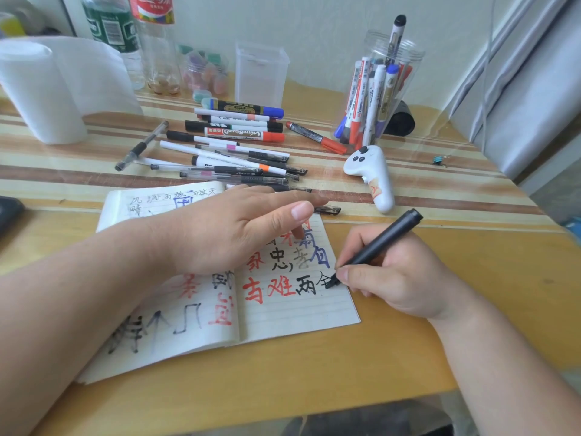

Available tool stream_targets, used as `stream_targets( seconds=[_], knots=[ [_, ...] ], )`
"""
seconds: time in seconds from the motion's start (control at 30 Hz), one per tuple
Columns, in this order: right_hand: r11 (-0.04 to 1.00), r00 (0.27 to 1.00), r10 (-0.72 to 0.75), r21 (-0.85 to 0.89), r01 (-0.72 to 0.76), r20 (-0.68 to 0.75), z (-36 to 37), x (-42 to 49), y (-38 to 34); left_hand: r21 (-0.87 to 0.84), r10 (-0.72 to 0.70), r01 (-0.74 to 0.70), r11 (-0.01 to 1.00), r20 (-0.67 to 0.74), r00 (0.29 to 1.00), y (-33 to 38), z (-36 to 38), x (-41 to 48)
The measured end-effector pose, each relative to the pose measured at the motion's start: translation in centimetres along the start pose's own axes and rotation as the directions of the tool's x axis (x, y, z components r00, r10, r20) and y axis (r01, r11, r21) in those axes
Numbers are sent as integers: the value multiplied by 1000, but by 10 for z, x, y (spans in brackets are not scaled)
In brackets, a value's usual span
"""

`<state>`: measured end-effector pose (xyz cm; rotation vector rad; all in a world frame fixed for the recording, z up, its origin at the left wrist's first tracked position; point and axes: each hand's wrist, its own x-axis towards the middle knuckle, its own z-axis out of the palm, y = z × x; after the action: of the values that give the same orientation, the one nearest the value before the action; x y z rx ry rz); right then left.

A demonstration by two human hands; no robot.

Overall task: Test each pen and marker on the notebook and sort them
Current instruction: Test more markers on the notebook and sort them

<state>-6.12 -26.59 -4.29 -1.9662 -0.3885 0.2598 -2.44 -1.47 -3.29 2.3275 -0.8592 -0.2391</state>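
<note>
The right grip [393, 278] pinched a black marker [377, 247] between thumb and fingers; its tip touched the right page of the notebook [298, 316] at the end of a row of red and black characters; the barrel slanted up toward the far right. The left grip [226, 231] lay palm down on the open notebook, fingers straight, holding nothing. The notebook lay flat on the near middle of the counter [314, 379], its pages marked in red, black and blue. Just beyond its far edge lay a black cap [328, 210]; farther off lay a loose pile [239, 152] of pens and markers; right of it were a red marker [317, 138], a white controller [374, 174] and a clear jar [380, 89] of upright markers; a paper roll [47, 89] stood at the far left.
</note>
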Motion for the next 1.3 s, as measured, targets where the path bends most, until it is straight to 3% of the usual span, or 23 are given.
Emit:
stream_targets(
  seconds=[0.2,0.5,0.7,0.77,0.9,1.0,1.13,1.3],
  knots=[
    [1000,999,2,-9,-1,54,1,-3,-3,-9,13,-13,1000,-15,1000,-1,0,1],
    [987,998,-2,-162,-7,-56,3,4,-2,-9,16,-16,1000,12,1000,-2,1,1],
    [993,999,3,-119,-8,-42,0,4,5,-8,15,-14,1000,38,999,-3,4,-1],
    [999,999,0,-36,-1,-37,-3,3,8,14,15,-16,1000,8,1000,-2,6,-1],
    [920,979,-39,376,114,-202,-5,6,7,-18,1,-2,1000,-89,996,-3,7,1],
    [901,955,-100,382,206,-280,-7,15,-20,-149,-14,-19,989,-213,977,-7,9,2],
    [871,974,-160,442,216,-160,-12,49,-67,-338,-103,-52,940,-425,899,-12,5,2],
    [774,938,-102,566,285,-333,11,95,-63,-586,-294,-45,809,-470,832,-11,-4,1]
  ],
)
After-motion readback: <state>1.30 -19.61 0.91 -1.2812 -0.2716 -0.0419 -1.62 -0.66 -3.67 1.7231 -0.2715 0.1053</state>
